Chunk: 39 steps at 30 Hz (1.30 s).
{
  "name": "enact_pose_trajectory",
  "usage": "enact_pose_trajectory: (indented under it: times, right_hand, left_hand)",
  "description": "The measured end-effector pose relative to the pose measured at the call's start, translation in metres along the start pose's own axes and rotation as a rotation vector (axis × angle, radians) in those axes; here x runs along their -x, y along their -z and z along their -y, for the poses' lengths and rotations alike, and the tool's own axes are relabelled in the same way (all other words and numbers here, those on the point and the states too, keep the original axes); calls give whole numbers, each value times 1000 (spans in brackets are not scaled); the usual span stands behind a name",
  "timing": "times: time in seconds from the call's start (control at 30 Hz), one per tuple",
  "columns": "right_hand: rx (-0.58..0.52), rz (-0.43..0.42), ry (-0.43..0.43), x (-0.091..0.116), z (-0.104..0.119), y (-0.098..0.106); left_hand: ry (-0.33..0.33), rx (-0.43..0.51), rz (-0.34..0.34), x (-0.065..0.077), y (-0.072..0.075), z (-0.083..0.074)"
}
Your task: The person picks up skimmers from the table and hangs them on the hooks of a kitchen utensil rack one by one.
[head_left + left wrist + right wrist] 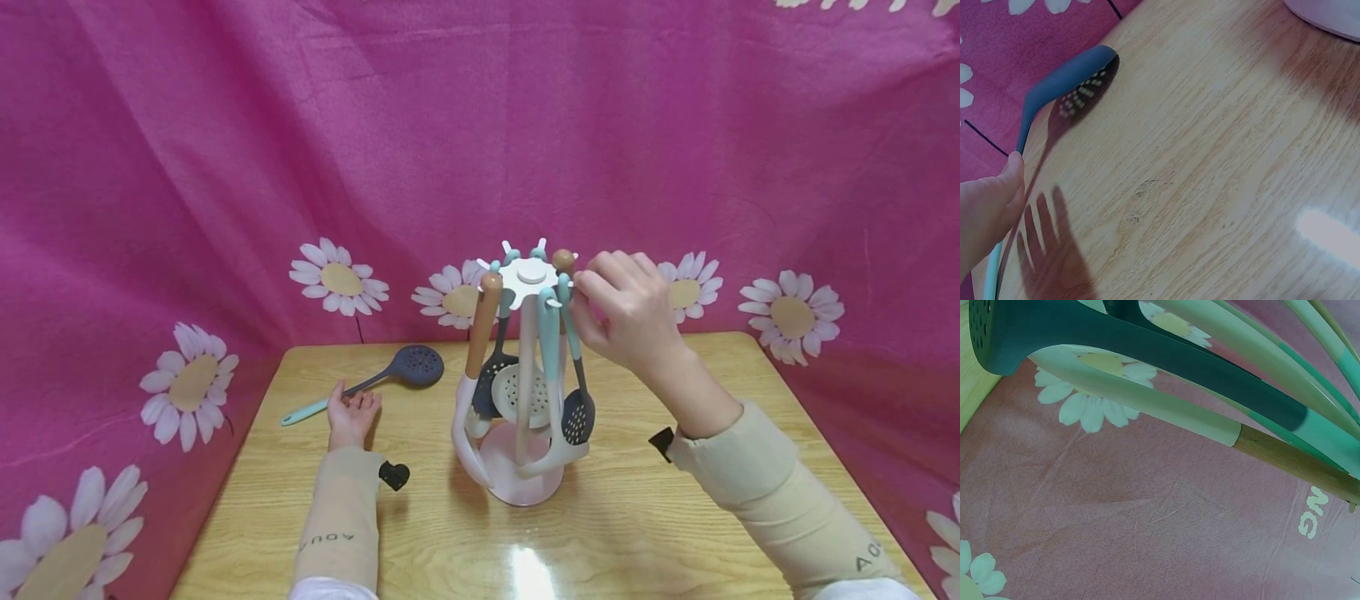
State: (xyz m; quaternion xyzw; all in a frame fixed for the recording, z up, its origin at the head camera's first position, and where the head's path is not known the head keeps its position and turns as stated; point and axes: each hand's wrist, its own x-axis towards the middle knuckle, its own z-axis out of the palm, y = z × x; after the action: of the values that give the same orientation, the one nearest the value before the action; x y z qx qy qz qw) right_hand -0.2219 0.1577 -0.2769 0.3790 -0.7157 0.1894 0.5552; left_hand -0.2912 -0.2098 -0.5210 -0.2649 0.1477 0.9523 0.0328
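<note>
My left hand (352,415) holds a skimmer (417,367) by its handle at the table's left, with the thumb against the dark shaft. In the left wrist view the skimmer's dark head (1072,75) tilts over its own shadow. A white rotating utensil rack (525,277) stands mid-table with several utensils on its hooks. At its top right my right hand (626,308) has curled fingers pinching the teal handle end of a dark slotted spoon (578,417). That slotted spoon (1147,362) crosses the right wrist view, where the hand itself is out of sight.
A wooden-handled ladle (480,333) hangs on the rack's left side, a teal-handled ladle (550,350) at the front. The pale round base (525,487) rests on the wooden table (637,533). A magenta daisy-print cloth (480,125) surrounds the table's back and sides.
</note>
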Motion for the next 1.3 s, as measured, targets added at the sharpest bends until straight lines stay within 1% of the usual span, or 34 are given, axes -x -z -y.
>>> enact_pose_trajectory:
  times: [0.23,0.4,0.5,0.73,0.87,1.0,1.3]
  right_hand:
    - [-3,-10,6,1,0,-1]
    - [-11,-21,8,1,0,-2]
    - [-18,-24,7,0,0,-2]
    - [-25,-25,11,-1,0,-2]
    - [-27,-23,12,-1,0,-2]
    - [-26,-24,14,-2,0,-2]
    - [-27,-26,8,-1,0,-2]
  left_hand:
    - [-5,47,-16,-3,3,-1]
    - [11,76,8,-2,4,-1]
    - [5,109,21,-1,2,-1]
    - [-24,176,21,-1,-1,3]
    - [-33,235,21,-2,0,4]
    - [-34,269,19,-3,3,4]
    - [-25,330,29,-1,3,5]
